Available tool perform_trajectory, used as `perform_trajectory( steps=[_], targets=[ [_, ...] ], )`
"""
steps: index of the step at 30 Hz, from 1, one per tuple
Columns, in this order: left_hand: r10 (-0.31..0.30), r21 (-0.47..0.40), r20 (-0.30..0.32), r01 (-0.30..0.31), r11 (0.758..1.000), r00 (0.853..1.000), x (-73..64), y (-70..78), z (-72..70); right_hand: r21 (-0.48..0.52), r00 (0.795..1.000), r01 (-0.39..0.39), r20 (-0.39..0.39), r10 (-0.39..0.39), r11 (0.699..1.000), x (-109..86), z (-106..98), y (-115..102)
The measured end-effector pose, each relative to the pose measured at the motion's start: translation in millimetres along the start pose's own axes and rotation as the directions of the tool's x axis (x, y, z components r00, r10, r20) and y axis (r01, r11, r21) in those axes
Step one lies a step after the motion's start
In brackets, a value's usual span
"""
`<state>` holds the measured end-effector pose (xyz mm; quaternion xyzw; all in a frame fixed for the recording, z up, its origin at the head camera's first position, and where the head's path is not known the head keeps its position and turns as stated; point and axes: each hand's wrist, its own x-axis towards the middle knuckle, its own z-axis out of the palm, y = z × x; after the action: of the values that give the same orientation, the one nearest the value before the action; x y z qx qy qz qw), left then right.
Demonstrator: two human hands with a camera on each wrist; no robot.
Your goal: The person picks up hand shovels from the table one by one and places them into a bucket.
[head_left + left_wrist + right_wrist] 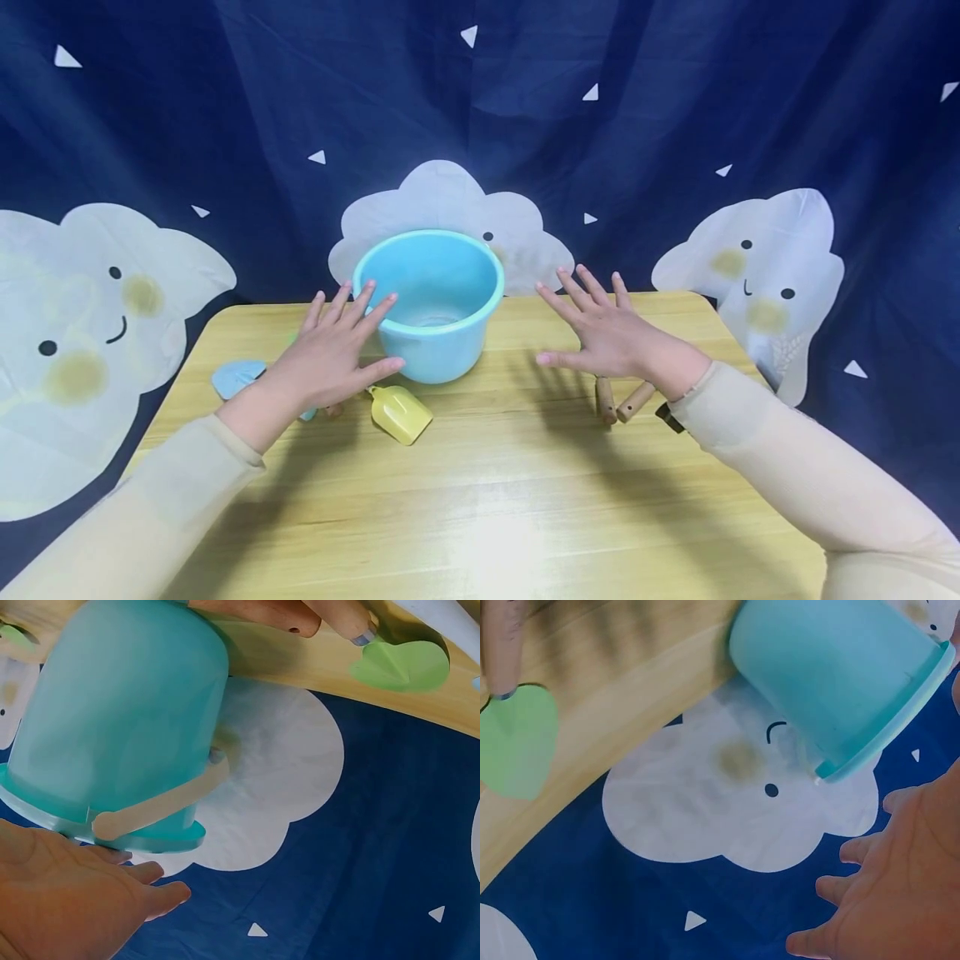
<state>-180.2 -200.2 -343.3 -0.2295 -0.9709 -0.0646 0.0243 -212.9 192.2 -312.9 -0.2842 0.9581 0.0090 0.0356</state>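
Note:
A light blue plastic bucket (435,354) stands upright on the table. My left hand (330,354) is held above the table at its left, fingers spread, overlapping the rim; whether they touch cannot be told. A pale handle (165,799) hangs on the bucket's side in the left wrist view. To the bucket's right, my right hand (607,333) is raised with spread fingers and holds nothing. Below the left hand lie a yellow scoop (401,412) and a blue shovel blade (236,377). Wooden handles (606,400) show beneath the right hand, their other ends hidden.
A green heart-shaped blade (405,666) lies by the left hand in the left wrist view. Another green blade (517,742) with a wooden handle appears in the right wrist view. The wooden table (480,500) backs onto a dark blue curtain (525,125) with cloud prints.

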Motion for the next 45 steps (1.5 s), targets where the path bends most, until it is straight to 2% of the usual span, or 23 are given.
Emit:
perform_trajectory(
  steps=[20,34,45],
  targets=[
    [0.037,0.013,0.010,-0.037,0.999,0.999,9.8,9.7,-0.3,0.032,0.998,0.054,0.012,-0.055,0.998,21.5,0,-20],
    [0.040,-0.016,-0.024,-0.040,0.999,0.999,14.4,12.8,1.4,0.070,0.997,0.081,0.012,-0.082,0.994,34.4,1,-29],
    [0.052,-0.015,-0.040,-0.053,0.998,0.998,17.1,14.1,3.7,0.060,0.993,0.116,0.015,-0.117,0.991,45.1,2,-41]
  ],
)
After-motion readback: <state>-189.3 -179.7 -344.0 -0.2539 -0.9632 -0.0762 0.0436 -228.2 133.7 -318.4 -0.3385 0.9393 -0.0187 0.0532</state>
